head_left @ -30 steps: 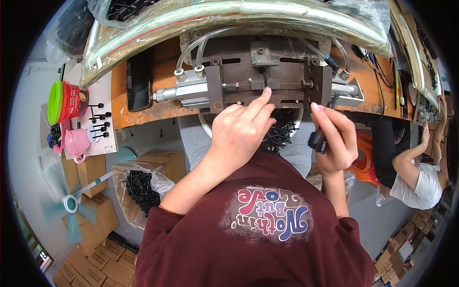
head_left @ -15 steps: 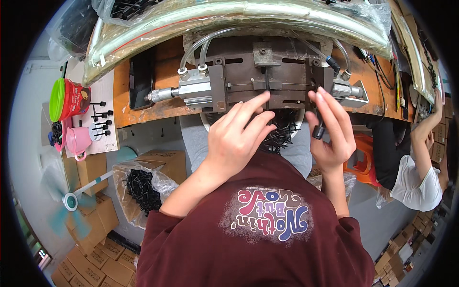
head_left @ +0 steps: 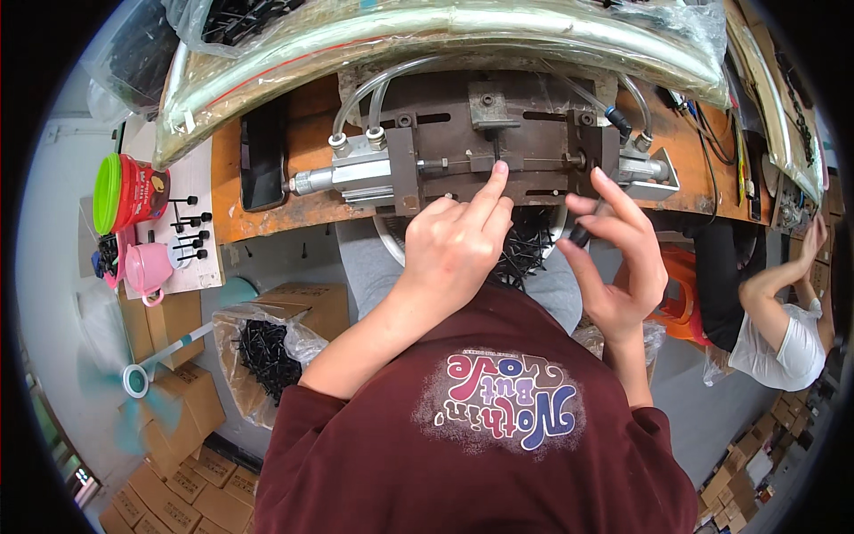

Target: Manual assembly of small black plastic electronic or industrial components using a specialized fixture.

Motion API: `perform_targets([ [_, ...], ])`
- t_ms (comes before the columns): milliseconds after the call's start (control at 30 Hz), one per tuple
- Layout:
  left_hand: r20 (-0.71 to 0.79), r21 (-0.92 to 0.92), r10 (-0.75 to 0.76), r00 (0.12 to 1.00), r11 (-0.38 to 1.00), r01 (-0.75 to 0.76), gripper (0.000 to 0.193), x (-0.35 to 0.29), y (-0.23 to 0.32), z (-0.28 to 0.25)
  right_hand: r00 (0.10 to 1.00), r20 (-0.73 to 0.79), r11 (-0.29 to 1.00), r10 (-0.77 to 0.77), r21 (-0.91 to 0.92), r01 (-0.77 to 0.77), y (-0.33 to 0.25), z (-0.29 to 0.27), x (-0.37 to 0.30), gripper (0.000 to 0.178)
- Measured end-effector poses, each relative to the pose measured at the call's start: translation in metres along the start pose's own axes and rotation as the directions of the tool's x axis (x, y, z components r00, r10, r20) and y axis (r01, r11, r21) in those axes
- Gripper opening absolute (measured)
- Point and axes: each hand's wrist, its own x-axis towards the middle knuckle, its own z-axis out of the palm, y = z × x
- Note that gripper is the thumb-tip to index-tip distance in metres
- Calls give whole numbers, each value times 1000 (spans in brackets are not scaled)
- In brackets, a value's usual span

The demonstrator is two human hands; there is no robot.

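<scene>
My left hand (head_left: pixel 458 233) reaches to the middle of a dark metal fixture (head_left: pixel 445 102). Its index finger is stretched out, with the tip on or just over a small black part (head_left: pixel 496 149) at the centre block; the other fingers bend underneath, partly hidden. My right hand (head_left: pixel 624 262) is at the fixture's right front, its fingers curled around a black pin with a thick head (head_left: pixel 580 235). Metal cylinders (head_left: pixel 363 171) with clear air tubes flank the fixture on both sides. Below my hands, many black pins (head_left: pixel 527 245) lie heaped at my lap.
A phone-like black slab (head_left: pixel 263 165) lies on the orange bench. To its left are a red tub (head_left: pixel 142 189), a pink cup (head_left: pixel 148 267) and several black pins (head_left: pixel 191 240). A bag of black pins (head_left: pixel 267 356) and a fan (head_left: pixel 135 381) stand below. Another person (head_left: pixel 778 329) sits at right.
My left hand has drawn its fingers together, index pointing at the centre block. The right hand's fingers have bent more around the black pin. A rod end now shows at each inner side of the fixture.
</scene>
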Motion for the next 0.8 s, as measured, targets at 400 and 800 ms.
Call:
perform_targets([
  [400,-319,-31,111,941,991,-127,27,105,-63,-76,963,264,921,-62,-357,157,8,31,-6,23],
  [800,164,352,-47,985,936,-14,46,210,-115,-54,943,331,848,-35,-490,204,8,46,6,20],
])
